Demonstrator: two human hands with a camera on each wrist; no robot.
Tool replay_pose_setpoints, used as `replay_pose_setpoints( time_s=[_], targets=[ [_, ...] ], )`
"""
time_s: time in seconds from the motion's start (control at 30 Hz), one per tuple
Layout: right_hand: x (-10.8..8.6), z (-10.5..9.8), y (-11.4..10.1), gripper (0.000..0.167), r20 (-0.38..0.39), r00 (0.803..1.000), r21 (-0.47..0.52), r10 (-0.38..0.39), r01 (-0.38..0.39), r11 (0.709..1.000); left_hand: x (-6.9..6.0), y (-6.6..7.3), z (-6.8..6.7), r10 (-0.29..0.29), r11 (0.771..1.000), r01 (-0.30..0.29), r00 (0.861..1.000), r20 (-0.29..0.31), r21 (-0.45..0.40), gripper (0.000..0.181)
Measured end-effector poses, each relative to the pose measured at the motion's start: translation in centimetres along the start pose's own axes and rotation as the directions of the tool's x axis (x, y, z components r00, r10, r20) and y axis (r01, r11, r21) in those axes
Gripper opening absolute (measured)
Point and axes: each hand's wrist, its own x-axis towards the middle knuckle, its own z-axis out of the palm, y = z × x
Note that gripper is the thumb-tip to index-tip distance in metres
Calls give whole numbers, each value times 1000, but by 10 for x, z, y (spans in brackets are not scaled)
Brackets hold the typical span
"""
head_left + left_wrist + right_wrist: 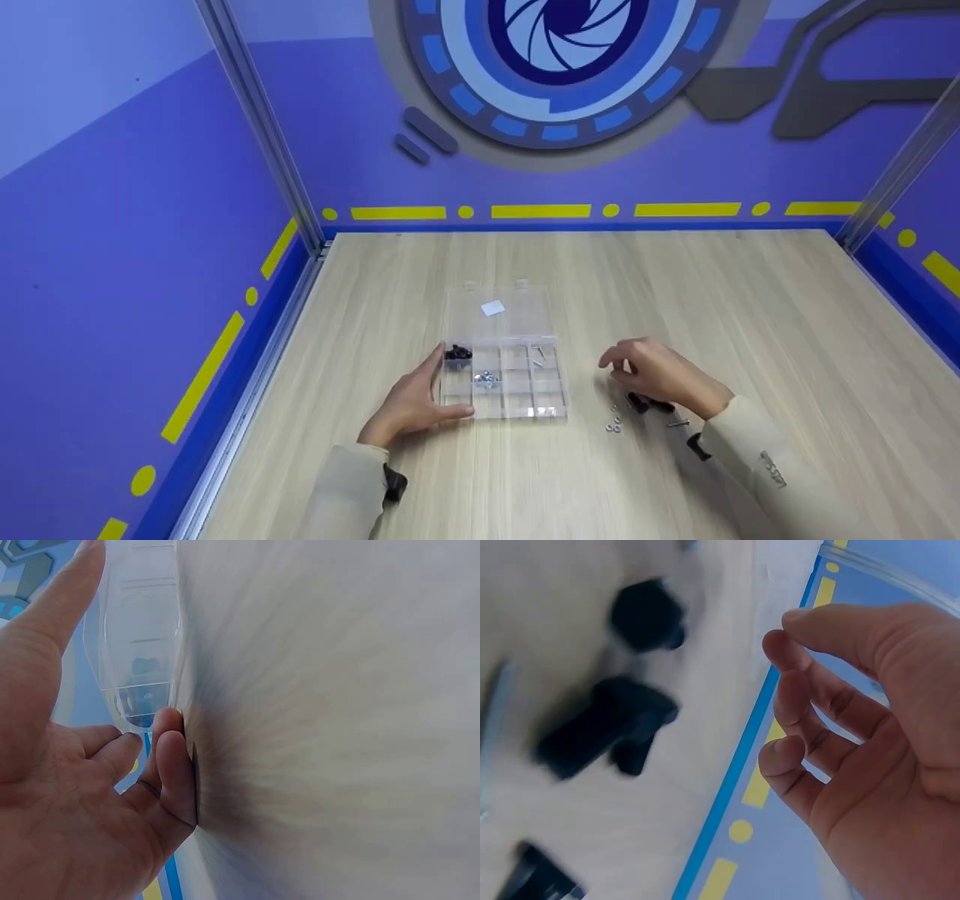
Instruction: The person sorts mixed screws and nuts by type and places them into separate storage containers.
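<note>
A clear plastic compartment box (517,405) lies with its lid (517,319) folded back on the table. My left hand (411,401) rests at its front left corner, thumb along the front wall and fingers against the left side. Inside are black parts (458,352), small shiny hardware pieces (486,379) and screws (538,354), in separate compartments. My right hand (658,375) hovers right of the box, fingers loosely bent, thumb tip near the index finger; nothing shows between them. Beneath it lie black hex-head bolts (607,727), with nuts (613,428) and a silver screw (678,424) nearby.
A white paper piece (493,308) lies on the lid. The wooden table (675,300) meets a blue-purple back wall (525,180), and metal posts (262,127) stand at its corners.
</note>
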Motion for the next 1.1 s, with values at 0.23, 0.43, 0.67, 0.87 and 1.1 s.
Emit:
replay_pose_setpoints(
  time_s=[0.23, 0.43, 0.67, 0.87, 1.1],
  targets=[
    [-33, -2, 9, 16, -42, 998, 25, 37, -36, 999, 0, 3, 0, 1, 1000, -1, 1000, 14, -8, 124],
    [-57, -3, 15, 18, -102, 995, 16, 19, -17, 1000, 2, 5, -2, -8, 1000, 8, 1000, 22, -1, 126],
    [-79, -10, 18, 18, -38, 994, 74, 99, -96, 993, 3, 4, -1, -11, 1000, 11, 1000, 23, -1, 126],
    [-95, -8, 22, 21, -5, 995, 77, 103, -103, 992, 2, 3, -1, -14, 1000, 14, 1000, 23, 8, 126],
    [-106, -2, 26, 25, -55, 998, 53, 36, -34, 998, 0, 1, -1, -11, 1000, 11, 1000, 22, -14, 123]
  ],
)
